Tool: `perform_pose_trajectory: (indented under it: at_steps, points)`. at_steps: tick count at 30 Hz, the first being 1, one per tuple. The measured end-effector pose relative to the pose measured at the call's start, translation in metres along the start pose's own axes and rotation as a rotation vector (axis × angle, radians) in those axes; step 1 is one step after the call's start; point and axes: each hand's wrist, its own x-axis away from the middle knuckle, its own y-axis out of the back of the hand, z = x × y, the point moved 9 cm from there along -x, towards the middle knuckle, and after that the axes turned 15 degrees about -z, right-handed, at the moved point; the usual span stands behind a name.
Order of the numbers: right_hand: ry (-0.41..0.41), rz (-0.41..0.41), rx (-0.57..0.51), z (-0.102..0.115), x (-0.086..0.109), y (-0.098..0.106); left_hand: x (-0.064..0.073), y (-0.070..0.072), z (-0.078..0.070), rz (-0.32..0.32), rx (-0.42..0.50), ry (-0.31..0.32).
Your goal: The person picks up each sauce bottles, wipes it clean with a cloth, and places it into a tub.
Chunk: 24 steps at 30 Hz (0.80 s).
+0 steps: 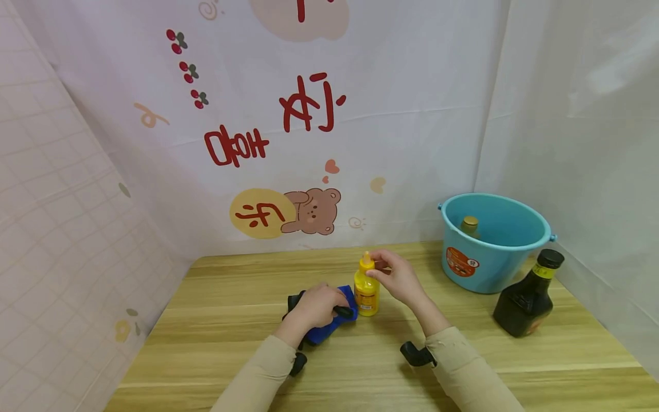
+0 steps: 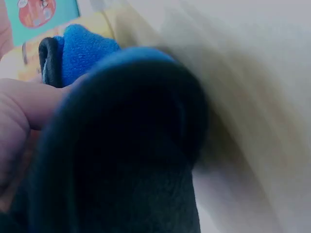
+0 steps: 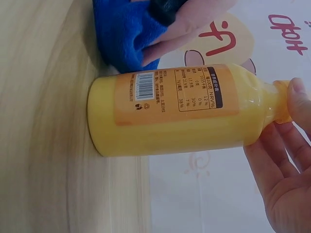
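Observation:
A yellow squeeze bottle (image 1: 366, 294) with a pointed nozzle stands upright on the wooden table. My right hand (image 1: 399, 276) pinches it at the neck, thumb and fingers on either side of the cap, as the right wrist view shows. The bottle's printed label (image 3: 177, 94) faces that camera. Bunched under my left hand (image 1: 320, 304) is a blue cloth (image 1: 329, 331) with black edging, gripped by the fingers. In the right wrist view the blue cloth (image 3: 126, 36) lies right beside the lower part of the bottle. A dark edge fills much of the left wrist view.
On the right stands a light blue bucket (image 1: 486, 269) with a gold-capped bottle (image 1: 469, 225) inside. A dark sauce bottle (image 1: 525, 303) with a black cap is in front of it. A printed white curtain (image 1: 412, 126) hangs behind the table (image 1: 231, 320).

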Motion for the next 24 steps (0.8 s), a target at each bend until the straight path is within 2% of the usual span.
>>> perform_pose_trajectory:
  at_steps: [4,7,12,17,20,24]
  points:
    - [-0.021,-0.001,0.003,-0.001,0.0,0.0,0.003,0.01,0.01,-0.022,0.018,0.009]
    - [-0.029,0.0,0.008,-0.002,0.0,-0.001,0.002,0.023,0.019,-0.062,0.072,0.047]
    - [-0.034,0.006,0.01,-0.004,-0.001,-0.002,0.0,0.057,0.027,-0.183,0.17,0.106]
    - [-0.031,0.006,0.006,-0.005,0.0,-0.002,-0.004,0.088,0.027,-0.312,0.251,0.118]
    - [-0.024,0.001,0.006,-0.004,0.0,-0.002,-0.006,0.095,0.025,-0.357,0.258,0.108]
    - [-0.005,-0.001,0.01,-0.003,0.001,-0.002,-0.007,0.095,0.019,-0.416,0.26,0.078]
